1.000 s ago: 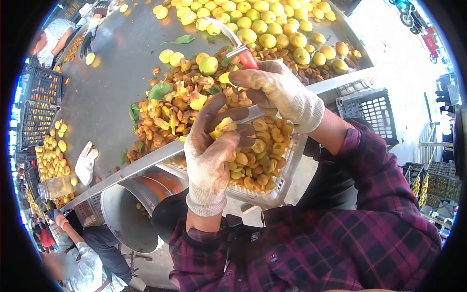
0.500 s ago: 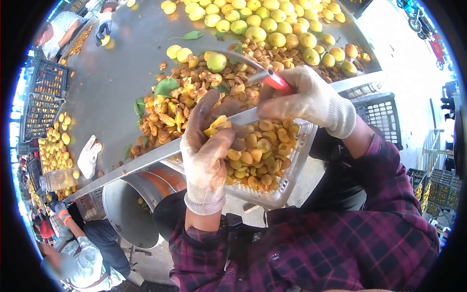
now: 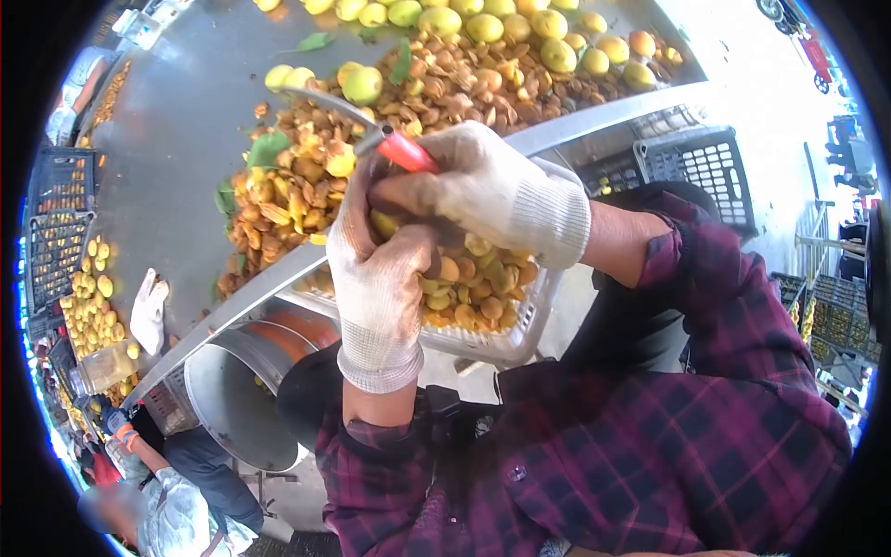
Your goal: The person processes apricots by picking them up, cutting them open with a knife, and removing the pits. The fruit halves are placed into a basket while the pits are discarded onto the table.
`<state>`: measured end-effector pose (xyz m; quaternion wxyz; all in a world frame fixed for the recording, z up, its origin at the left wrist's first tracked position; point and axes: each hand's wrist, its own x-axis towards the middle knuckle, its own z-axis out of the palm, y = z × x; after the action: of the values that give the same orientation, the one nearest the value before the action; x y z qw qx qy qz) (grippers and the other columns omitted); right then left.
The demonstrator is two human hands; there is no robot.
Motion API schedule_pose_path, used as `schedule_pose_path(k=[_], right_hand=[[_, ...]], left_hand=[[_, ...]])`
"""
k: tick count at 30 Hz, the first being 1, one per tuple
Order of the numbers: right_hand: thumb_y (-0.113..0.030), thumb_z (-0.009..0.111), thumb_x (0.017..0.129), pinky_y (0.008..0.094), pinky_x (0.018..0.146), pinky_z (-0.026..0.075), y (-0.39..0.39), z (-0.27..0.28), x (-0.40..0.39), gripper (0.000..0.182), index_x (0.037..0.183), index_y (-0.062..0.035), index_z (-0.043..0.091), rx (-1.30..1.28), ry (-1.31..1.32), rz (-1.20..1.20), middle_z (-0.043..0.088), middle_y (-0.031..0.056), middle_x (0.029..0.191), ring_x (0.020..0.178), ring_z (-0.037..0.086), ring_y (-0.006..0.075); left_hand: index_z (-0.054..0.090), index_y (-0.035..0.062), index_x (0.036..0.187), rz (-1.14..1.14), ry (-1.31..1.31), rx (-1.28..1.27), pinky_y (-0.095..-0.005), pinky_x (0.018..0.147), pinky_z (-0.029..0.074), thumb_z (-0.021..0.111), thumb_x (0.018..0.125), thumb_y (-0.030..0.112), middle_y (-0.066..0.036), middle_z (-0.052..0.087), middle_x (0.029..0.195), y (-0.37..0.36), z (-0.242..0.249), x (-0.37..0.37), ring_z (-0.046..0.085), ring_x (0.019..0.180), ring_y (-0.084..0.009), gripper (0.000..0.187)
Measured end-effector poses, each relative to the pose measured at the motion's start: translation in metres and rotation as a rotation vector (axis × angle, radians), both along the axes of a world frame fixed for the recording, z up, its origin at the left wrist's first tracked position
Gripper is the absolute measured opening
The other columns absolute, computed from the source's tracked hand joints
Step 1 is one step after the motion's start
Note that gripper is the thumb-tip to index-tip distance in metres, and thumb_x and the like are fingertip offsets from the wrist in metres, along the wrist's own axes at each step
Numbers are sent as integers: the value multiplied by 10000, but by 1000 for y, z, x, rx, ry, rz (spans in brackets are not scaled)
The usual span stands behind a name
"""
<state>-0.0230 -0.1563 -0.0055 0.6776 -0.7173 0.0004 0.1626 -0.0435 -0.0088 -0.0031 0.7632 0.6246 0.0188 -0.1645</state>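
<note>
My right hand [image 3: 497, 190], in a white knit glove, is wrapped round the red handle of a curved knife [image 3: 406, 150]. The knife's blade points up and left over the table. My gloved left hand [image 3: 376, 274] closes round an apricot [image 3: 382, 225], mostly hidden between the two hands. Both hands meet above the table's metal edge. Below them stands a white plastic crate [image 3: 487, 345] with halved apricots [image 3: 473, 292] in it. Brown pits and torn fruit pieces [image 3: 292, 190] are heaped on the table just beyond my hands.
Whole yellow-green apricots [image 3: 483, 28] lie at the back of the metal table [image 3: 176, 176]. A white glove [image 3: 148, 311] rests near its left edge. A metal bucket [image 3: 232, 395] stands below. Dark crates [image 3: 696, 176] are at right. A co-worker [image 3: 186, 511] sits at lower left.
My right hand has come left and down with the knife, and now meets my left hand over the apricot. The view has shifted, so the table appears farther left and higher.
</note>
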Motion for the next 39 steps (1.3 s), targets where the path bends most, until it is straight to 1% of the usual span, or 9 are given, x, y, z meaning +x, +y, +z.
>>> schedule_pose_path(k=[5, 7, 11, 12, 21, 24, 34, 35, 39], right_hand=[[-235, 748, 851, 271, 615, 500, 8, -6, -3, 274, 950, 19, 721, -33, -4, -90, 669, 44, 707, 668, 599, 66], [-249, 773, 845, 274, 619, 503, 1, 9, 2, 272, 937, 4, 735, 135, 133, 24, 690, 29, 738, 685, 610, 70], [-147, 774, 862, 237, 648, 523, -6, 5, 6, 211, 1005, 5, 743, 274, 276, 5, 715, 19, 858, 741, 633, 65], [-157, 771, 870, 232, 639, 517, -2, -10, 5, 214, 1007, 4, 742, 278, 260, -6, 710, 11, 849, 734, 627, 60], [-195, 764, 875, 219, 579, 486, 9, 9, -4, 174, 938, -36, 729, 339, 414, -70, 670, -30, 772, 662, 584, 33], [-177, 774, 857, 232, 583, 490, 17, -4, -1, 170, 937, -33, 731, 385, 394, -114, 672, -15, 774, 670, 590, 45], [-217, 783, 834, 254, 576, 475, 9, -1, 1, 241, 939, -6, 735, 291, 385, -86, 677, 5, 775, 661, 586, 65], [-217, 780, 836, 253, 549, 469, -1, 22, 1, 233, 937, -11, 734, 281, 413, -67, 675, 7, 773, 636, 586, 68], [-161, 772, 825, 273, 563, 505, 5, 17, 7, 216, 905, 32, 717, 350, 301, -137, 686, 68, 753, 646, 630, 121]], left_hand=[[486, -79, 1344, 50, -175, 60, -206, 624, 486, 503, 694, -82, -88, 632, 944, -3, -3, -4, 588, 699, -90, 650], [659, -43, 1083, 85, 86, -176, -288, 748, 536, 536, 876, 59, -189, 580, 1228, 3, 1, -1, 658, 921, -198, 262], [416, -38, 1421, 16, 77, -146, -238, 708, 543, 486, 703, -11, -114, 647, 1018, 5, 4, 4, 673, 821, -177, 722], [421, -40, 1432, 55, 97, -165, -171, 527, 360, 471, 692, -16, -53, 598, 945, -1, 8, 2, 487, 608, -50, 742], [488, -54, 1368, 167, 2, -61, -181, 467, 370, 454, 703, 0, -60, 612, 833, -10, 5, -1, 552, 584, -89, 668], [463, -57, 1394, 158, 48, -64, -197, 548, 496, 421, 722, -10, -125, 649, 1024, -12, 22, -3, 619, 666, -110, 675], [424, -39, 1433, 90, -42, 141, -239, 667, 549, 423, 719, 15, -154, 604, 1134, -6, 8, -1, 666, 843, -177, 717], [423, -36, 1440, 54, -98, -46, -268, 835, 516, 416, 700, -59, -144, 586, 1191, -1, 1, 1, 602, 1024, -168, 741], [425, -58, 1426, 159, -112, -153, -261, 856, 480, 544, 808, -57, -86, 578, 1185, -5, 6, 2, 565, 993, -133, 629]])
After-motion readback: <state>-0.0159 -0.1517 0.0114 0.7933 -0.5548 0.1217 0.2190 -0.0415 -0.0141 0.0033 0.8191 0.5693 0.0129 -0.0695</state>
